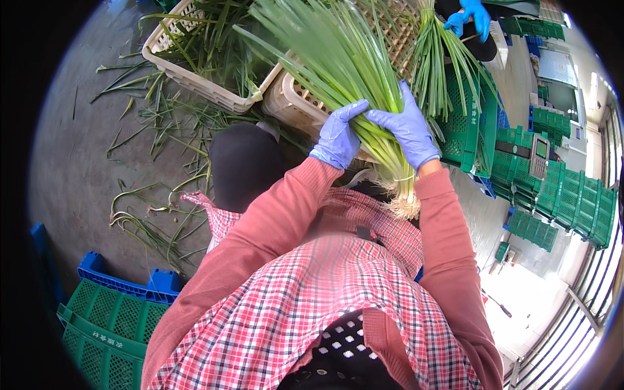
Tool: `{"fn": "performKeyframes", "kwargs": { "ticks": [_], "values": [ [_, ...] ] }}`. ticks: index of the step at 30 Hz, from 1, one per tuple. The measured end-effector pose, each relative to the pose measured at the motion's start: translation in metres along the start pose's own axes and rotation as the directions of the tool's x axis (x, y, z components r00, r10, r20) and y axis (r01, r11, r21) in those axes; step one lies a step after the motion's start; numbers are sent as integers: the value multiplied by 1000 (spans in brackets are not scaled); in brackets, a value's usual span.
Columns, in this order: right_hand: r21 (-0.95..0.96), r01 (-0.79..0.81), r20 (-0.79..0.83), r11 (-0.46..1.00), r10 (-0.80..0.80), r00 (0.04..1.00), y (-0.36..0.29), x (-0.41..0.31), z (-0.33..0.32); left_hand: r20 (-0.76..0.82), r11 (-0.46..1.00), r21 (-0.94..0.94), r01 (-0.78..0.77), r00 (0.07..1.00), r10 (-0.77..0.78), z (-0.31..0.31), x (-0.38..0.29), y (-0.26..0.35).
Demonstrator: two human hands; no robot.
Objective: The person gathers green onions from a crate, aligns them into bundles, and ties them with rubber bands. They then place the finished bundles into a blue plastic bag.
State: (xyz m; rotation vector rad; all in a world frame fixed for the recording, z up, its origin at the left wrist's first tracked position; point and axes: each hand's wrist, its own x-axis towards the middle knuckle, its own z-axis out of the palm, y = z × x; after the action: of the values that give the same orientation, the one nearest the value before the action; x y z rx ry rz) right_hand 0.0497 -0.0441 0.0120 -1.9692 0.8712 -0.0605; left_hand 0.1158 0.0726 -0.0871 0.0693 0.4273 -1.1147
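Note:
Both my hands, in thin purple-blue gloves, are around a large bunch of green onions [363,83]. My left hand [341,131] grips the near left side of the stalks, and my right hand [409,124] wraps the right side, its thumb across the front. The pale roots [405,207] hang toward my lap, with a thin tie [404,179] around the stems just above them. Long green leaves fan out away from me, over an upturned-looking cream plastic crate [297,105]. Another bunch of green onions [431,68] lies just beyond my right hand.
A cream crate [204,80] full of loose leaves stands at the upper left. Trimmed scraps [161,239] litter the concrete floor. Green crates [546,180] are stacked at right, bearing a scale display [539,151]; more green crates [107,331] stand lower left. A co-worker's blue-gloved hands [470,19] are at top right.

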Motion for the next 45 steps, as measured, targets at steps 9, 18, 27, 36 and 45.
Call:
{"fn": "performKeyframes", "kwargs": {
  "ticks": [9,18,27,36,45],
  "values": [
    [354,-131,-39,926,155,987,4,5,-27,94,998,68,-3,996,-3,-2,-10,-1],
    [464,-189,-20,865,224,974,13,6,-31,28,997,79,19,999,-22,-7,-7,-4],
    [570,-230,103,789,210,972,15,2,-37,-54,999,28,-28,998,30,7,-7,-5],
    [437,-43,87,899,5,996,11,-42,-35,47,998,-16,-58,997,58,3,-2,-8],
    [-98,166,-98,981,-176,980,62,-66,-12,-69,992,-52,-119,991,115,5,-2,-11]
  ]
}}
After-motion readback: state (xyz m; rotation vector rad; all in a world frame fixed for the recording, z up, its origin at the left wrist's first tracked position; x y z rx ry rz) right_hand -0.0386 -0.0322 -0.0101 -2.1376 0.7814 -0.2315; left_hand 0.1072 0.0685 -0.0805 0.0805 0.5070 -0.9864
